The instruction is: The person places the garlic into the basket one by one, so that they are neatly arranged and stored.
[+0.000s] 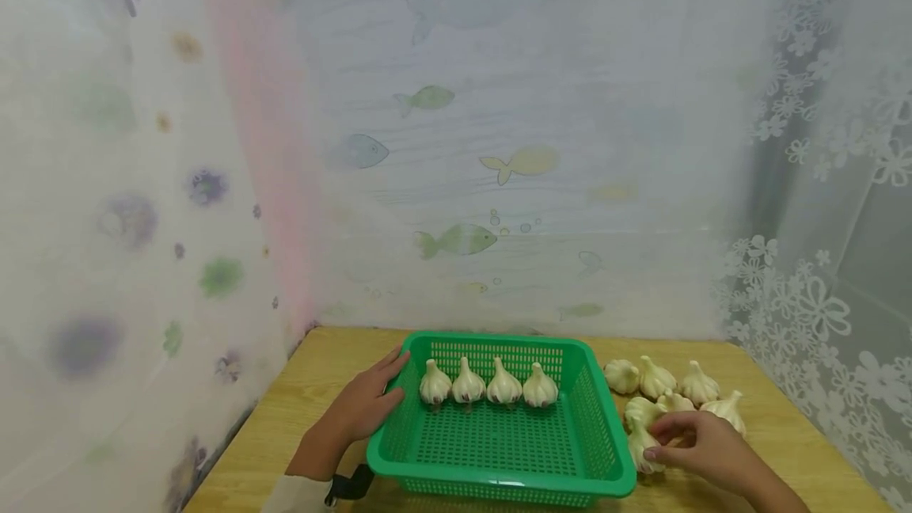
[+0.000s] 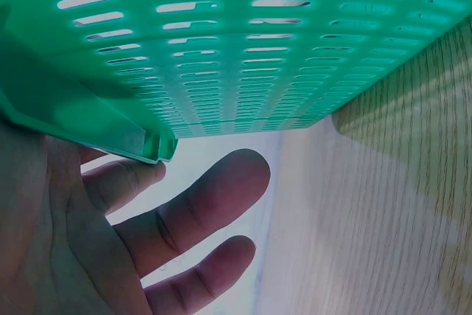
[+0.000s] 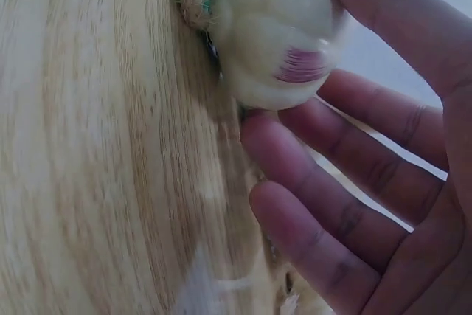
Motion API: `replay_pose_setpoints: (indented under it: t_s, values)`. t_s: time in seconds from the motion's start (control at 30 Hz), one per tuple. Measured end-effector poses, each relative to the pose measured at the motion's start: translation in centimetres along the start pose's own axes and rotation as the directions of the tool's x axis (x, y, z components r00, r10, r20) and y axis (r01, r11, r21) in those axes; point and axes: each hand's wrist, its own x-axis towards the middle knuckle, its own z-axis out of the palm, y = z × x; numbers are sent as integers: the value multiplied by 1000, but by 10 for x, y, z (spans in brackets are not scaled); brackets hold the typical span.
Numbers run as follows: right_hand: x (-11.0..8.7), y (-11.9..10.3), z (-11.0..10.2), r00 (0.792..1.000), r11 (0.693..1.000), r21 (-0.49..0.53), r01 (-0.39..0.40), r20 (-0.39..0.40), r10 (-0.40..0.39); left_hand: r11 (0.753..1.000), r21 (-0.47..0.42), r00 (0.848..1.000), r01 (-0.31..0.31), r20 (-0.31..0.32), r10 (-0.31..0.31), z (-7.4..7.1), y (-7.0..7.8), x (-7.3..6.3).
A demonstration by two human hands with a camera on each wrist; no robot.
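Touching green basket (image 1: pixel 499 475) at L side w/ L hand (image 1: pixel 366 400), fingers spread, mostly straight. Pinching garlic bulb (image 1: pixel 640 450) just R of basket, betw. thumb & fingers of R hand (image 1: pixel 712 450); can't tell how firmly. Best to squeeze lightly & hold basket steady.
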Motion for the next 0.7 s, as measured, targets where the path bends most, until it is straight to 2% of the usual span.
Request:
replay_pose_setpoints:
  t_s: [0.3,0.7]
  values:
    - [-2,11,-4,994,990,116,85,54,-91,1000,0,1000,15,0,-15,-1,1,-1]
    - [-1,18,-8,990,980,181,77,106,-97,1000,-4,1000,6,4,-6,-1,0,-1]
